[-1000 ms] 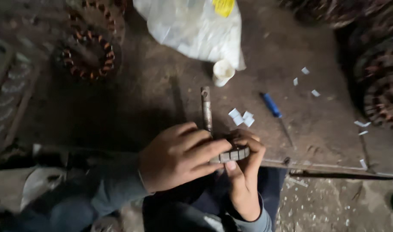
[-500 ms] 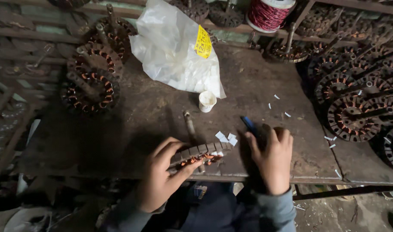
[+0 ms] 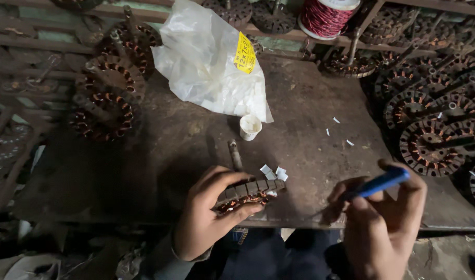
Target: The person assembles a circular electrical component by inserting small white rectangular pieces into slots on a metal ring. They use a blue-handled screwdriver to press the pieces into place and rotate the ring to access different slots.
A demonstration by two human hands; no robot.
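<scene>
My left hand grips a round metal stator with copper windings, held on edge at the near edge of the dark worktable. My right hand holds a blue-handled tool raised to the right of the stator, apart from it; the tool's tip is hidden by my fingers. Small white paper slips lie on the table just behind the stator, beside a short metal rod.
A white plastic bag with a yellow label and a small white cup sit mid-table. Stacks of wound stators stand at left and right. A spool of red wire stands at the back.
My right hand left the stator, picked the blue-handled tool up off the table and lifted it. The camera view tilted up to show more of the table.
</scene>
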